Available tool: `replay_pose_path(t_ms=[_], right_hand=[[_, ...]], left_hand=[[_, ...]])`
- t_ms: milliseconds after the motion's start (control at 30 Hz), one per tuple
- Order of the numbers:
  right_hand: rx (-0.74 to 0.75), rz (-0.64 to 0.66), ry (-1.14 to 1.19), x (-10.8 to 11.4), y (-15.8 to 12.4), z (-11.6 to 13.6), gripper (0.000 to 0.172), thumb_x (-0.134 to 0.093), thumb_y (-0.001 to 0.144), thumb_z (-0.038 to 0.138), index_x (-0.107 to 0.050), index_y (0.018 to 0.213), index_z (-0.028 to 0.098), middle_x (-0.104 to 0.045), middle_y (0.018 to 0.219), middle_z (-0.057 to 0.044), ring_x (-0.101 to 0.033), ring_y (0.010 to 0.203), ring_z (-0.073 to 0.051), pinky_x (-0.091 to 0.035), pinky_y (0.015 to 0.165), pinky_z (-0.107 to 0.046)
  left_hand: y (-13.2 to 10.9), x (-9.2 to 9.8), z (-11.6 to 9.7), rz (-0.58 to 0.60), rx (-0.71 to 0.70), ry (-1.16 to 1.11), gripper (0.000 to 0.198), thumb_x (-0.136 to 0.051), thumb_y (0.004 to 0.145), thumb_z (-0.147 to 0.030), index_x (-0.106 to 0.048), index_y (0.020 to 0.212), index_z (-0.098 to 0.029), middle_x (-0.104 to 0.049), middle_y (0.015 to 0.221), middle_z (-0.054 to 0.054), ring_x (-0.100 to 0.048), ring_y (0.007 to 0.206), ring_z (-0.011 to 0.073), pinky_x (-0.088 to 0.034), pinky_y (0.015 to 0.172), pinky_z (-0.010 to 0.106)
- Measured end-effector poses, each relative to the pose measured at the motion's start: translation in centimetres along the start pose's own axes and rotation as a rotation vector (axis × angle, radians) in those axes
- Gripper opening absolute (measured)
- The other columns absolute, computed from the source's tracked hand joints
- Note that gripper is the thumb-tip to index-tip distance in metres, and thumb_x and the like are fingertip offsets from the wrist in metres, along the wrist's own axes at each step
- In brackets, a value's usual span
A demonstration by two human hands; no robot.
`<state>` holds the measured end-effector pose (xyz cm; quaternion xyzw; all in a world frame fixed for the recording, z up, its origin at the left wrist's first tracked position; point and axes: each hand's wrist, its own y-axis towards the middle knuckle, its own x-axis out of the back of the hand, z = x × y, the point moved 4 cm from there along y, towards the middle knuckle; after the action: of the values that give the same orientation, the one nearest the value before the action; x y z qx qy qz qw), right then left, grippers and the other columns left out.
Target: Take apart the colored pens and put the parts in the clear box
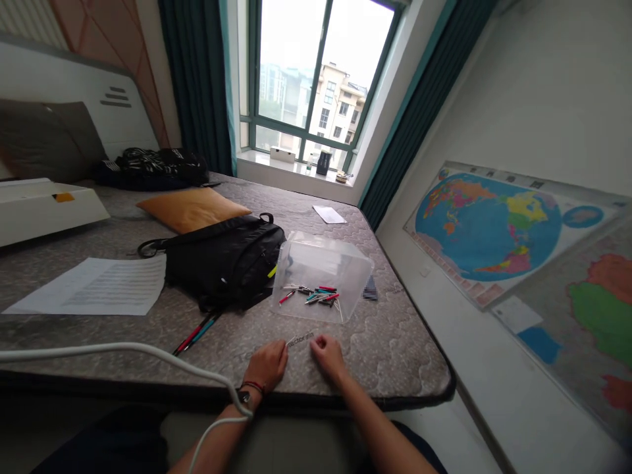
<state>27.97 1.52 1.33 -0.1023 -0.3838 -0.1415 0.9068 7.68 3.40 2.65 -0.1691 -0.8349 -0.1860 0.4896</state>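
My left hand (pixel 267 366) is closed at the front edge of the mattress, with a red cord and a dark band at its wrist. Close to its right, my right hand (pixel 329 357) is curled shut, thumb against fingers. Whatever either hand may hold is hidden or too small to make out. Just beyond them is a clear plastic box (pixel 358 280), with several red, teal, black and silver pens (pixel 323 296) inside. More pens (pixel 195 336) in red, teal and black lie to the left of my left hand.
A black backpack (pixel 222 266) lies left of the box, beside a printed sheet (pixel 106 286) and an orange cushion (pixel 195 207). A white cable (pixel 148 349) crosses my left forearm. A dark patterned item (pixel 370 289) lies right of the box. The mattress (pixel 399 355) ends near a wall with maps.
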Motion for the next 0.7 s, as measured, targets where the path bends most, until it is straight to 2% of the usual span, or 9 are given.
replay_pose_path(t_ms=[100, 167, 200, 267, 333, 400, 500, 600, 700], right_hand=[[0.021, 0.300, 0.168, 0.0, -0.8, -0.7, 0.020, -0.067, 0.076, 0.031, -0.058, 0.064, 0.018, -0.057, 0.058, 0.002, -0.051, 0.056, -0.012, -0.036, 0.054, -0.022], [-0.013, 0.421, 0.290, 1.5, 0.1, 0.2, 0.027, -0.071, 0.074, 0.040, -0.058, 0.065, 0.017, -0.055, 0.057, 0.002, -0.046, 0.050, -0.010, -0.033, 0.048, -0.021], [-0.035, 0.388, 0.385, 2.7, 0.9, 1.0, 0.033, -0.070, 0.074, 0.047, -0.058, 0.068, 0.017, -0.056, 0.059, 0.002, -0.045, 0.048, -0.010, -0.031, 0.046, -0.021], [-0.083, 0.148, 0.682, 5.4, 2.8, 2.6, 0.047, -0.054, 0.082, 0.064, -0.061, 0.084, 0.018, -0.059, 0.067, -0.001, -0.045, 0.046, -0.010, -0.030, 0.042, -0.021], [-0.135, -0.034, 0.944, 6.4, 3.9, 3.8, 0.060, -0.033, 0.088, 0.071, -0.060, 0.098, 0.018, -0.059, 0.071, -0.003, -0.045, 0.046, -0.010, -0.031, 0.042, -0.021], [-0.196, -0.050, 1.052, 4.8, 3.9, 4.1, 0.065, -0.025, 0.089, 0.072, -0.059, 0.102, 0.018, -0.059, 0.070, -0.003, -0.046, 0.046, -0.010, -0.034, 0.042, -0.021], [-0.280, 0.084, 0.913, -0.9, 1.9, 2.9, 0.067, -0.026, 0.087, 0.074, -0.061, 0.093, 0.018, -0.059, 0.065, -0.004, -0.047, 0.043, -0.011, -0.031, 0.038, -0.021], [-0.140, 0.177, 0.759, -5.8, -0.5, 2.2, 0.066, -0.038, 0.080, 0.080, -0.063, 0.084, 0.018, -0.062, 0.064, -0.005, -0.046, 0.040, -0.010, -0.031, 0.036, -0.022], [-0.034, 0.222, 0.749, -7.6, -2.2, 3.0, 0.057, -0.065, 0.068, 0.072, -0.065, 0.088, 0.018, -0.064, 0.066, -0.001, -0.046, 0.039, -0.009, -0.033, 0.036, -0.022]], left_hand=[[0.0, -0.2, 0.2, -0.017, -0.019, -0.005, 0.029, -0.033, 0.099, -0.030, -0.059, 0.090, -0.022, -0.069, 0.090, 0.006, -0.062, 0.084, 0.0186, -0.041, 0.076, 0.028], [0.0, -0.3, 0.3, -0.024, -0.012, -0.003, 0.029, -0.033, 0.099, -0.030, -0.059, 0.090, -0.022, -0.069, 0.090, 0.005, -0.063, 0.083, 0.0185, -0.041, 0.076, 0.028], [0.0, -0.4, 0.3, -0.028, -0.008, -0.002, 0.029, -0.032, 0.099, -0.030, -0.059, 0.090, -0.022, -0.069, 0.090, 0.005, -0.063, 0.083, 0.0184, -0.041, 0.075, 0.028], [0.0, -0.4, 0.4, -0.034, -0.004, 0.000, 0.029, -0.032, 0.099, -0.030, -0.058, 0.090, -0.022, -0.069, 0.089, 0.005, -0.063, 0.082, 0.0183, -0.041, 0.075, 0.028], [0.0, -0.4, 0.4, -0.041, -0.010, 0.000, 0.029, -0.032, 0.099, -0.030, -0.058, 0.089, -0.022, -0.068, 0.088, 0.005, -0.063, 0.082, 0.0186, -0.041, 0.075, 0.029], [0.0, -0.4, 0.4, -0.052, -0.017, -0.007, 0.029, -0.033, 0.099, -0.030, -0.059, 0.089, -0.022, -0.068, 0.087, 0.006, -0.063, 0.082, 0.0191, -0.042, 0.075, 0.029], [0.0, -0.4, 0.5, -0.059, -0.021, -0.034, 0.029, -0.033, 0.099, -0.030, -0.059, 0.089, -0.022, -0.068, 0.086, 0.006, -0.063, 0.081, 0.0193, -0.042, 0.075, 0.030], [0.0, -0.4, 0.6, -0.042, -0.023, -0.058, 0.028, -0.033, 0.099, -0.028, -0.059, 0.090, -0.022, -0.068, 0.088, 0.006, -0.063, 0.083, 0.0188, -0.042, 0.075, 0.030], [0.0, -0.4, 0.7, -0.008, -0.005, -0.062, 0.026, -0.034, 0.099, -0.026, -0.058, 0.092, -0.021, -0.068, 0.090, 0.006, -0.063, 0.084, 0.0187, -0.042, 0.075, 0.029]])
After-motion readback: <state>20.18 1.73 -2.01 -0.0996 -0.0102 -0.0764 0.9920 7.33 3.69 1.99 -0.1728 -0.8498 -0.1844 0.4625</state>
